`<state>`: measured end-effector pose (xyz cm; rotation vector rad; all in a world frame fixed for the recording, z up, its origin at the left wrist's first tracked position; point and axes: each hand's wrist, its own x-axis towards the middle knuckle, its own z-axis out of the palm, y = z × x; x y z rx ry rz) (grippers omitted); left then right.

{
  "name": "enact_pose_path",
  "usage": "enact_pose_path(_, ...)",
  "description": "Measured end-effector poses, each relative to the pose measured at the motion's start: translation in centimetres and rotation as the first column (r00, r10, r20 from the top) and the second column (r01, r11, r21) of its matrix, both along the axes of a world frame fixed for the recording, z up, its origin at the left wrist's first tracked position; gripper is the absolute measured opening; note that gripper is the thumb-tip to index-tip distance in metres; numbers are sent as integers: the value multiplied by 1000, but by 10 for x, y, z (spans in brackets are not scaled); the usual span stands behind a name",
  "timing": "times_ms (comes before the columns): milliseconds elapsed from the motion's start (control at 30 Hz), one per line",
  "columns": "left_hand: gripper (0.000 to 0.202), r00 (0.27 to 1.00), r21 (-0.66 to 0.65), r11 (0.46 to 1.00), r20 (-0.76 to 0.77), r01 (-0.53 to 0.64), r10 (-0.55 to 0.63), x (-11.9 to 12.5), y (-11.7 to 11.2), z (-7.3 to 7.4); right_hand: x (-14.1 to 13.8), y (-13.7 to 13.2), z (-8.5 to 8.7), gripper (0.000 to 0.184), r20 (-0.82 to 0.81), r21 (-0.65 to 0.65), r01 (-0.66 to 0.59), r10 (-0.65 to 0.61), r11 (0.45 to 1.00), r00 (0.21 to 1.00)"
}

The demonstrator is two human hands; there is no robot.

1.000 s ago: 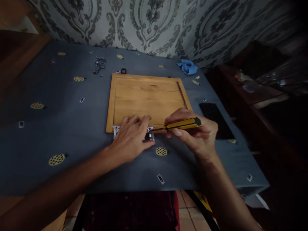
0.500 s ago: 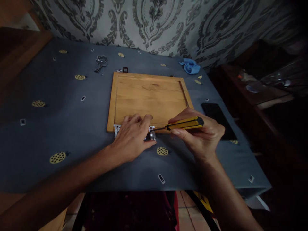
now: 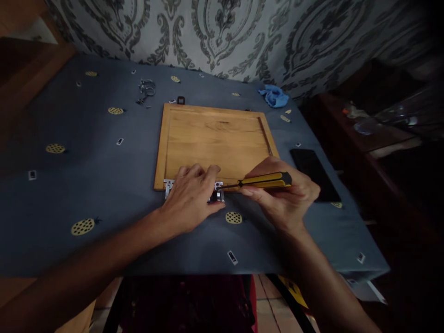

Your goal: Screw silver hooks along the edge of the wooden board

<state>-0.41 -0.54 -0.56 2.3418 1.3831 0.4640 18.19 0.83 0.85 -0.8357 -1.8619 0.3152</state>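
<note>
A wooden panel with a raised frame (image 3: pixel 215 138), like a small cabinet door, lies flat on the cloth. Along its near left edge is a silver metal hinge (image 3: pixel 218 196), much of it covered by my left hand (image 3: pixel 190 196). That hand's fingers bend over the hinge onto the wood, and its thumb lies along the near side. My right hand (image 3: pixel 286 199) is wrapped round a yellow and black screwdriver (image 3: pixel 265 180). The screwdriver lies nearly level, pointing left, with its tip at the hinge's right end by a screw hole.
Loose metal hardware (image 3: pixel 146 91) lies beyond the panel on the left. A crumpled blue cloth (image 3: pixel 274 95) is at the back right, and a black phone (image 3: pixel 315 175) lies right of the panel. Blue pineapple-print cloth (image 3: pixel 104 185) covers the table. A patterned wall (image 3: pixel 222 37) stands behind.
My right hand and the screwdriver handle have shifted slightly left, and the handle has turned a little. The left hand, hinge and panel stay where they were.
</note>
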Motion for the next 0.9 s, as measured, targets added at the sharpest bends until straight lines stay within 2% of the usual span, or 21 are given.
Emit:
enact_pose_path(133, 57, 1000, 10, 1000, -4, 10, -10, 0, 0, 0, -1, -1, -1, 21, -5, -5, 40, -40, 999, 999)
enact_pose_path(333, 56, 1000, 11, 1000, -7, -1, 1, 0, 0, -1, -1, 2, -3, 22, -64, -35, 7, -10, 999, 998)
enact_pose_path(500, 59, 1000, 14, 1000, -20, 3, -3, 0, 0, 0, 2, 1, -5, 12, -166, -167, -106, 78, 980, 983)
enact_pose_path(667, 59, 1000, -17, 1000, -30, 4, -4, 0, 1, 2, 3, -4, -4, 21, -269, -316, -211, 125, 925, 955)
enact_pose_path(767, 60, 1000, -28, 1000, -30, 8, -8, 0, 0, 3, 3, -6, -4, 19, -288, -321, -240, 147, 916, 946)
enact_pose_path(900, 59, 1000, -7, 1000, -15, 9, -9, 0, 0, 2, 3, -7, -5, 5, -267, -255, -157, 87, 954, 960)
